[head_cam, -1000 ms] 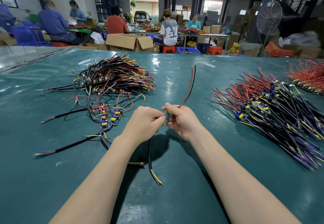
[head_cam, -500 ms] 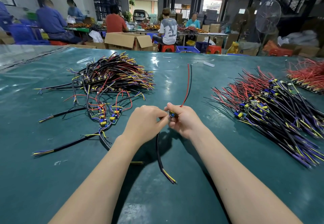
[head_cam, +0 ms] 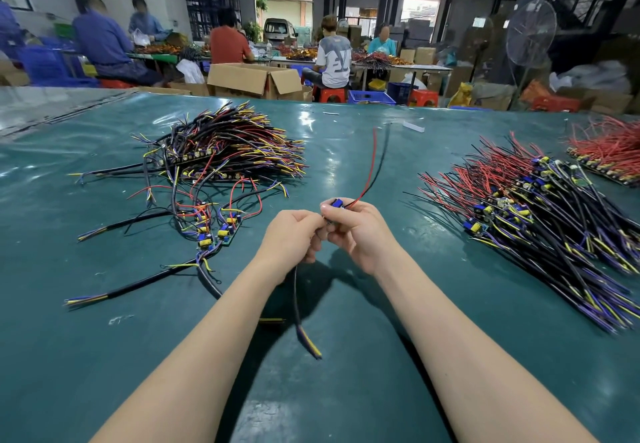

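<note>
Barely visible between left hand and right hand: wired board.

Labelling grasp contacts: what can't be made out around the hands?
- Head view: circuit board, mostly covered by the right hand; only a blue part shows.
- Left hand fingertips, hidden behind its own back; what they pinch is unclear.
- Black cable end, motion-blurred.
- Red wire bundle, far right, cut off by the frame edge.

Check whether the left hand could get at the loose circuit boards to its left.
Likely yes, once freed: only bare table lies between left hand and loose circuit boards, but it grips a black cable.
</note>
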Demonstrator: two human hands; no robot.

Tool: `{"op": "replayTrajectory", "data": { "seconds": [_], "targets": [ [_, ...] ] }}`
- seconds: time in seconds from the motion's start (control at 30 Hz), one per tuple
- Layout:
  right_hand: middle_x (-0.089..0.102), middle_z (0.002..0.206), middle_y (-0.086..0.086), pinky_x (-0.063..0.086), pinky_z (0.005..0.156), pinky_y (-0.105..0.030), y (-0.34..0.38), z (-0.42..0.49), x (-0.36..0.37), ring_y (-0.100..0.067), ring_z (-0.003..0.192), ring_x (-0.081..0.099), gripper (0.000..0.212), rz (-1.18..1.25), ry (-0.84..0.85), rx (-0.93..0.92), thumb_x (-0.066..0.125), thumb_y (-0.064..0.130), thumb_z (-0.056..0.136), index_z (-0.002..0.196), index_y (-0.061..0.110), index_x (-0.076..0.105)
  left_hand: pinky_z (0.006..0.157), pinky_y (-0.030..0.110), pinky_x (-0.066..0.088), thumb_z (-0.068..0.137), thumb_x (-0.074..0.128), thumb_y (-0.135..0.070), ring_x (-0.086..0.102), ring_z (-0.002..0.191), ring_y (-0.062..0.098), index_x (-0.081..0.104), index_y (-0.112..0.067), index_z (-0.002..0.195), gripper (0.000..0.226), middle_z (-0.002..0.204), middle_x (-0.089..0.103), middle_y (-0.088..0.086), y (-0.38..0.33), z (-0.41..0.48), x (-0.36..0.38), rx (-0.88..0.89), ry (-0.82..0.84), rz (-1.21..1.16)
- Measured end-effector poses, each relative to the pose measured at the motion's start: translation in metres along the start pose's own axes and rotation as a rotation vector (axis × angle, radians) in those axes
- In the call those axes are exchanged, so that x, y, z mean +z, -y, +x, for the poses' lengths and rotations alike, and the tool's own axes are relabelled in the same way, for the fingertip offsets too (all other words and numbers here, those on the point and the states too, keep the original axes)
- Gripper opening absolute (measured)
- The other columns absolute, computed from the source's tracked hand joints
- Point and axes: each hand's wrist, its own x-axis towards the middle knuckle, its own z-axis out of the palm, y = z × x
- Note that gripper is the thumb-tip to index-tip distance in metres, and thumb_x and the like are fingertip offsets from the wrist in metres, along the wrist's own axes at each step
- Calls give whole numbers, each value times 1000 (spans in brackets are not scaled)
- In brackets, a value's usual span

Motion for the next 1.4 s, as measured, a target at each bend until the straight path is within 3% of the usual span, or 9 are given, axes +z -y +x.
{"op": "replayTrajectory", "data": {
  "seconds": [0.13, 0.3, 0.5, 0.7, 0.8, 1.0, 1.2, 1.27, 1.4],
  "targets": [
    [53, 49, 2, 35, 56, -22, 1, 0, 0, -10, 44, 44, 20, 106, -35, 22, 51, 3, 89, 70, 8, 56, 36, 14, 33, 87, 46, -7, 37, 30, 8, 49, -11, 48, 40, 34, 43, -6, 1, -1, 3, 44, -53, 10],
    [47, 64, -8, 34, 59, -25, 1, -1, 1, -18, 57, 39, 21, 121, -11, 10, 49, 1, 90, 70, 7, 53, 36, 11, 32, 90, 46, -14, 34, 31, 5, 48, -13, 52, 38, 35, 40, -9, -1, 1, 3, -125, -10, -151],
    [52, 49, 3, 44, 46, -17, -2, -2, 1, -9, 38, 47, 17, 142, -53, -3, 52, -5, 87, 79, 10, 51, 36, 14, 34, 94, 46, -14, 39, 34, 4, 56, -13, 58, 38, 40, 48, -9, 4, -2, 6, 41, -19, -13],
    [44, 65, -3, 44, 42, -15, -3, 2, -6, -5, 33, 47, 21, 176, -249, -75, 57, -10, 83, 81, 9, 48, 40, 14, 43, 98, 42, -15, 48, 39, -1, 63, -10, 84, 25, 47, 57, -9, -4, -5, 3, -203, 268, -318],
    [47, 60, -3, 45, 42, -17, -4, 3, -5, -8, 33, 49, 21, 239, -256, -60, 59, -8, 83, 80, 9, 48, 37, 11, 40, 96, 45, -14, 46, 36, -1, 64, -9, 79, 26, 47, 57, -8, -7, -6, 2, -308, 241, -466],
    [48, 41, 7, 46, 52, -19, -5, 1, -5, -5, 35, 48, 23, 232, -72, 178, 53, 16, 92, 71, 7, 57, 35, 9, 37, 95, 48, -13, 46, 35, -2, 64, -9, 77, 24, 48, 59, -7, -8, -4, 3, -345, 176, -527],
    [48, 47, 3, 32, 47, -15, -6, 5, -6, -8, 47, 35, 25, 184, -214, 96, 56, 11, 90, 65, 9, 57, 33, 9, 37, 94, 49, -13, 48, 35, -1, 63, -5, 82, 20, 52, 63, -3, -9, -3, 1, -490, 150, -694],
    [47, 42, 5, 32, 45, -14, -5, 4, -6, -6, 42, 37, 25, 152, -225, 62, 57, 11, 89, 65, 9, 57, 32, 8, 32, 93, 49, -11, 47, 35, -1, 63, -5, 81, 19, 51, 61, -4, -10, -4, 0, -466, 181, -633],
    [37, 35, 8, 38, 40, -13, -6, 1, -4, -4, 31, 36, 26, 43, -165, -7, 57, 7, 89, 63, 5, 56, 32, 8, 24, 90, 51, -5, 39, 35, -1, 64, -6, 73, 21, 46, 54, -6, -12, -7, -2, -312, 217, -236]
  ]
}}
